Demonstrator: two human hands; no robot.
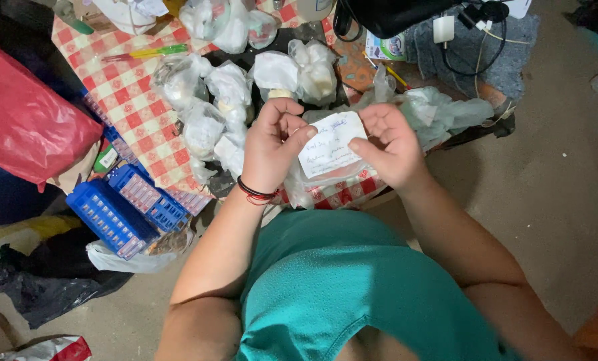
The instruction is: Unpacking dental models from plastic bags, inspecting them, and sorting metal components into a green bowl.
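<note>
Red-and-white checked tablecloth (135, 100), blue trays (122, 207), white paper slip (332, 144).

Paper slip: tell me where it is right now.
In the head view the paper slip is at centre, pinched between the left hand and right hand, above the checked table edge, just below the white bags.

We hold both hands up near the middle of the frame, forearms rising from the lower edge and converging. Our left hand (272, 144) curls, thumb stretched toward the right, a dark band circling its wrist. Our right hand (391, 144) cups inward, thumb and fingers pinching closed.
</note>
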